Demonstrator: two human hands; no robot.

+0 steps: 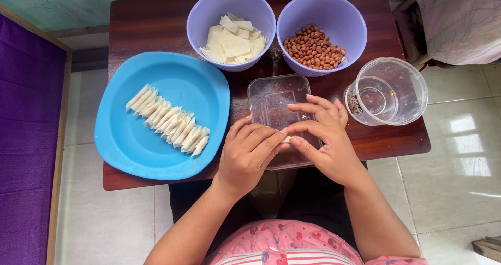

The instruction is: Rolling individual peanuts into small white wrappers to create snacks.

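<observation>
Setting: pale tiled floor (454, 155) under a small dark wooden desk (156, 25); a purple panel stands at the left edge.
Left hand (245, 158): fingers curled, tips pinching a small pale wrapper piece (286, 138) from the left.
Right hand (326, 139): fingers bent, thumb and forefinger closed on the same piece from the right; the other fingers are spread above it.
Wrapper piece: held between both hands over the clear rectangular tray (274, 100), mostly hidden by the fingers, so its shape cannot be told.
Blue plate (130, 150): carries a slanting row of folded white cones (168, 120), packed side by side; more than half of the plate is bare.
Left purple bowl (203, 14): holds a loose heap of flat white wrapper squares (232, 41).
Right purple bowl (355, 25): about half full of brown peanuts (313, 48).
Clear round tub (404, 87): lies tilted at the right of the desk, seemingly empty.
Progress: judged from the row, a good number of cones are finished; one is in the hands, and ample wrappers and peanuts remain.
</observation>
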